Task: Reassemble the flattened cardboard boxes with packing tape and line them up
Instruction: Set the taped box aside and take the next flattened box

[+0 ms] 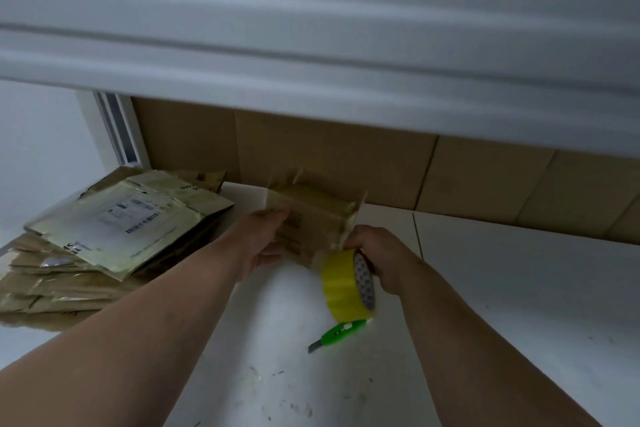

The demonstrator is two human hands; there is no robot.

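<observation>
White tabletop [485, 288]: left hand [263, 246] grips the small box [311, 218], right hand [381, 253] clutches the tape roll [341, 284]. Tape may wrinkle if that loose box shifts.

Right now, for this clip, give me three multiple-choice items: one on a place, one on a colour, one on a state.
1. Where is the stack of flat boxes?
A. left of the hands
B. right of the hands
C. on the shutter

2. What colour is the tape roll?
A. red
B. yellow
C. black

3. What is the left hand doing?
A. hanging idle
B. gripping the cutter
C. gripping the box

Key: 1 A, the stack lies at the left edge of the floor. 2 B, the roll in the right hand is yellow. 3 C, its fingers curl over the box edge; the cutter lies untouched.
</observation>
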